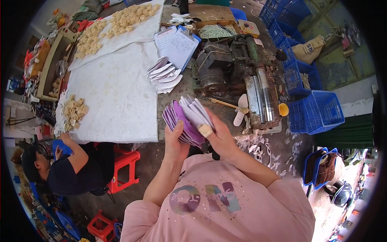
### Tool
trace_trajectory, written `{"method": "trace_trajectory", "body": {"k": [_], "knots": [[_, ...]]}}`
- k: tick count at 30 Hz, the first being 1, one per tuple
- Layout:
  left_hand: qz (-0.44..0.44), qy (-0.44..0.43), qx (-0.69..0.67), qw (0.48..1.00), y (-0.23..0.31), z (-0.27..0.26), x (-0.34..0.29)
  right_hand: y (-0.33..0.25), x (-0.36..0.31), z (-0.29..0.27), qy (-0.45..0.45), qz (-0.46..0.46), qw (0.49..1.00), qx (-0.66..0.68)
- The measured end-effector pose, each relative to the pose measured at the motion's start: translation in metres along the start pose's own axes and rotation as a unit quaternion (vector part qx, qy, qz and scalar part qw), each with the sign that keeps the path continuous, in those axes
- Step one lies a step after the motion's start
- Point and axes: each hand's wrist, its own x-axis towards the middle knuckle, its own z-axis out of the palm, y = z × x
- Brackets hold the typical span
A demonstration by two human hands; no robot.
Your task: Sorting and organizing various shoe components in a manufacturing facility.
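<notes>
In front of my chest, my left hand (176,139) grips a fanned stack of thin purple pieces (180,125) with pale layers between them. My right hand (221,135) is closed around a stack of thin white pieces (195,111), pressed close against the purple one. A beige band or wrap (205,130) shows at my right thumb; its kind is unclear. Just beyond my hands, a loose heap of similar white pieces (165,76) lies on the bench beside a clipboard with written sheets (173,42).
A greasy machine with metal rollers (264,94) stands right of the heap, near a white-handled tool (240,111). Beige rings (121,22) cover part of a white-clothed table (117,92). A seated person (68,169) works at left by a red stool (123,169). Blue crates (318,113) stand right.
</notes>
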Motion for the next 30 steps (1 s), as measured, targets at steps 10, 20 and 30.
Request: {"method": "trace_trajectory", "body": {"k": [10, 20, 30], "knots": [[-0.025, -0.004, -0.031, 0.999, 0.008, -0.017, -0.004, -0.018, 0.002, 0.021, -0.065, -0.012, 0.966, -0.248], [-0.053, -0.013, -0.125, 0.991, 0.018, -0.022, -0.006, -0.013, 0.002, 0.023, -0.031, 0.055, 0.992, -0.109], [-0.077, -0.002, -0.076, 0.994, 0.017, -0.024, 0.000, -0.002, 0.003, 0.026, 0.039, -0.001, 0.987, -0.153]]}}
